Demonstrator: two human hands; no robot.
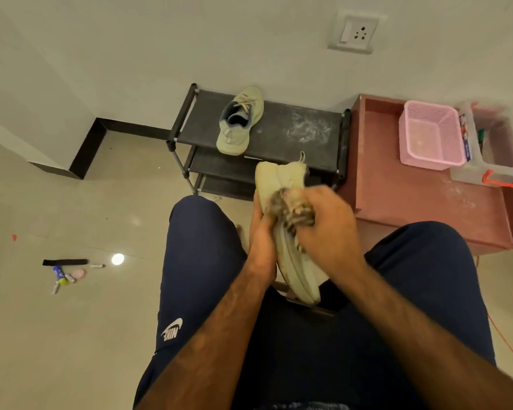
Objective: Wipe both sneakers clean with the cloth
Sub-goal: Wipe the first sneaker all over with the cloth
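Cloth (292, 209) sits bunched in the right hand (332, 232), grip clamped on it, against the sneaker (282, 179) that the left hand (262, 235) grips above the lap. Short firm strokes along the sole edge would suit; second sneaker (240, 122) lies on the rack (293, 128).

The room is a bit dim, and the light is soft and yellowish. One bright round spot (117, 258) of glare shines on the glossy floor (71, 202). Shadows are faint. The cloth (290, 210) and right hand (326, 229) are smeared with blur. The sneaker (279, 179) they touch looks sharper. The socket (354, 32) looks soft. The walls bend near the edges.
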